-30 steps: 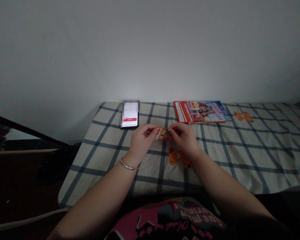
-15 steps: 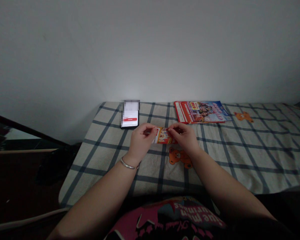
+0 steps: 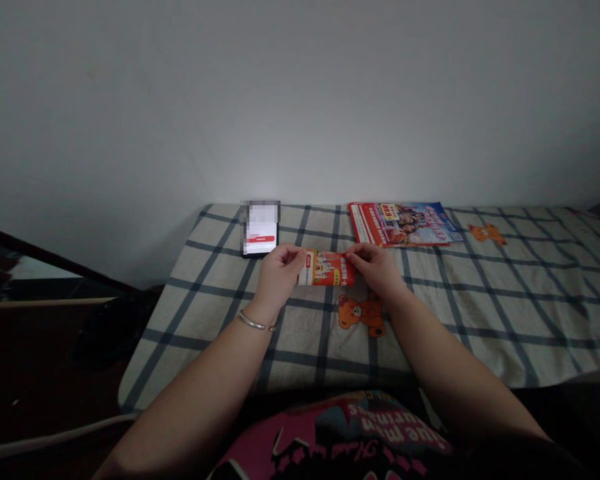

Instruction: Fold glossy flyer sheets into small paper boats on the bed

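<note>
Between my hands is a small folded flyer (image 3: 327,268), printed red, orange and white with little pictures on it. My left hand (image 3: 279,273) pinches its left edge between thumb and fingers; a silver bangle circles that wrist. At the opposite edge, the thumb and fingers of my right hand (image 3: 377,270) close on the upper right corner. The flyer is held just above the checked cloth, or rests on it; I cannot tell which. A printed orange bear shows partly below my right hand.
A phone (image 3: 261,229) with a lit screen lies beyond my left hand. Beyond my right hand is a stack of colourful flyers (image 3: 405,225) by the wall (image 3: 310,100). Wrinkled checked cloth (image 3: 480,293) covers the table, whose left edge drops to a dark floor.
My right hand has moved right to the flyer's corner, uncovering more of its printed face. My left hand has shifted slightly left. The phone and stack have stayed put.
</note>
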